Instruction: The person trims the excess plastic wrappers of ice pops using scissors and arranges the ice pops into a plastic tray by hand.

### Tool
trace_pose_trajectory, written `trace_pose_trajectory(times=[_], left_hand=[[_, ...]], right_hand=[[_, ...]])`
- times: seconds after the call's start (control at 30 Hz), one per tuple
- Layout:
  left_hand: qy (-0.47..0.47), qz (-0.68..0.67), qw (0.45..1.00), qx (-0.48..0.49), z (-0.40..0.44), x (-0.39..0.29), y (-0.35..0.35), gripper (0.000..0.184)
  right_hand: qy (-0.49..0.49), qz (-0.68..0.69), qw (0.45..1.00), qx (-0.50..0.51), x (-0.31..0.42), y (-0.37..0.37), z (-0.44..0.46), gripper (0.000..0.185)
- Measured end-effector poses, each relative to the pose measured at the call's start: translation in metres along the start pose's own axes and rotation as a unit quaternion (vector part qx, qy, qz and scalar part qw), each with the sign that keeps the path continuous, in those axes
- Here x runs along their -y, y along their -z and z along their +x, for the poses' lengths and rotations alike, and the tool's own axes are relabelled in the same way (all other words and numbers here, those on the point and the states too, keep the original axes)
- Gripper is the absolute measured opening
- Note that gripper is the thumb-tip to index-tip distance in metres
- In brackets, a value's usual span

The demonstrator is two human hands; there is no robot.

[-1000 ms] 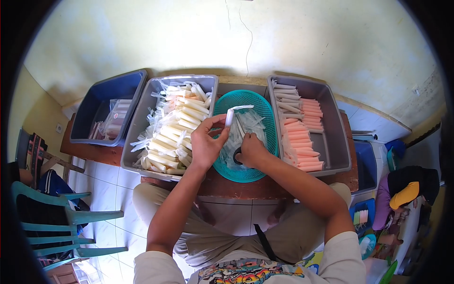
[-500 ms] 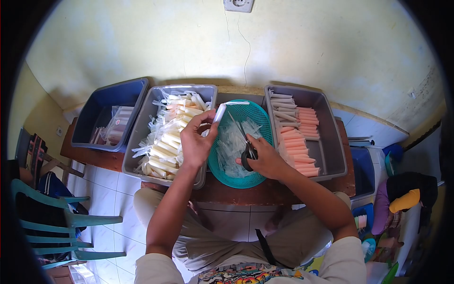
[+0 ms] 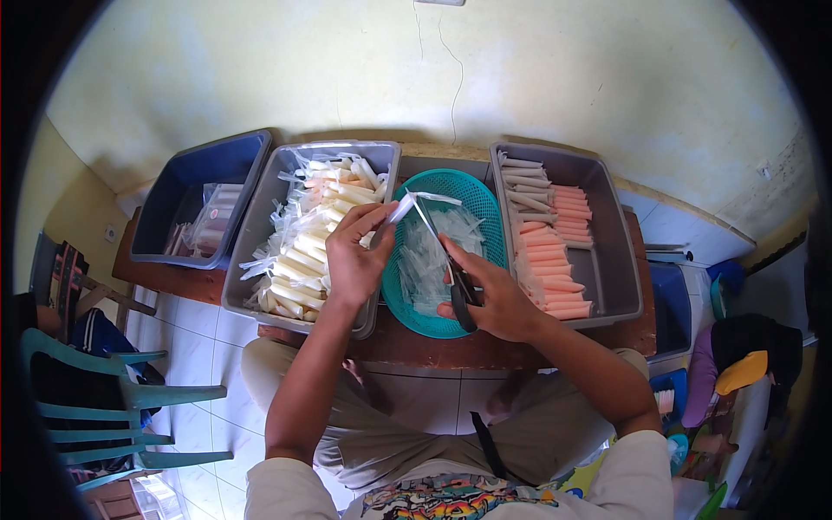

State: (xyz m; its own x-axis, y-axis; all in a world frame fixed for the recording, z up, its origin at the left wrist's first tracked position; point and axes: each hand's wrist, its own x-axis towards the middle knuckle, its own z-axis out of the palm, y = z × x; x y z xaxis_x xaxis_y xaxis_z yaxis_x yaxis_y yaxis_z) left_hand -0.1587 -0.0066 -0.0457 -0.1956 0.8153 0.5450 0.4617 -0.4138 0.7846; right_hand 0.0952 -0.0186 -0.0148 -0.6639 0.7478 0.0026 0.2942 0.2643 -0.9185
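Note:
My left hand (image 3: 354, 251) pinches a white ice pop in a clear plastic sleeve (image 3: 399, 211), tilted up, its loose plastic tail trailing to the right. In my right hand (image 3: 503, 299) are black-handled scissors (image 3: 463, 302). Their blades point up and left, reaching the sleeve's top end where the tail begins; whether they have closed on it I cannot tell. Below both hands sits a teal mesh basket (image 3: 392, 299) with many clear plastic scraps (image 3: 429, 273). Left of it, a grey bin (image 3: 236, 282) holds a heap of cream ice pops with long plastic tails (image 3: 303, 260).
At right, another grey bin (image 3: 620, 286) holds rows of pink ice pops (image 3: 546, 269) and whitish ones (image 3: 524, 186). A dark blue bin (image 3: 165, 217) with plastic packs stands far left. All rest on a wooden bench (image 3: 416, 351) by the wall. A green chair (image 3: 113, 394) is at left.
The scissors have come up and left, bringing their blades to the sleeve's top end. My left hand still holds the ice pop, slightly lower and more tilted. The view has shifted a little.

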Motion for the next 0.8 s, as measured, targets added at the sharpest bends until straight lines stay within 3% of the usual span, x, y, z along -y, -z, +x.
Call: trace_pose_trajectory(times=[0.2,0.37,0.8], left_hand=[[-0.030,0.045,0.998,0.037,-0.012,-0.008,-0.004,0.038],[-0.063,0.067,0.995,0.040,-0.017,-0.015,-0.007,0.040],[-0.140,0.113,0.981,0.066,-0.023,-0.012,-0.009,0.046]], right_hand=[[-0.047,0.050,0.998,-0.013,0.000,0.000,0.000,0.101],[0.021,0.033,0.997,-0.070,-0.019,-0.004,0.002,0.102],[0.009,-0.002,0.996,-0.087,-0.018,-0.008,0.001,0.099]])
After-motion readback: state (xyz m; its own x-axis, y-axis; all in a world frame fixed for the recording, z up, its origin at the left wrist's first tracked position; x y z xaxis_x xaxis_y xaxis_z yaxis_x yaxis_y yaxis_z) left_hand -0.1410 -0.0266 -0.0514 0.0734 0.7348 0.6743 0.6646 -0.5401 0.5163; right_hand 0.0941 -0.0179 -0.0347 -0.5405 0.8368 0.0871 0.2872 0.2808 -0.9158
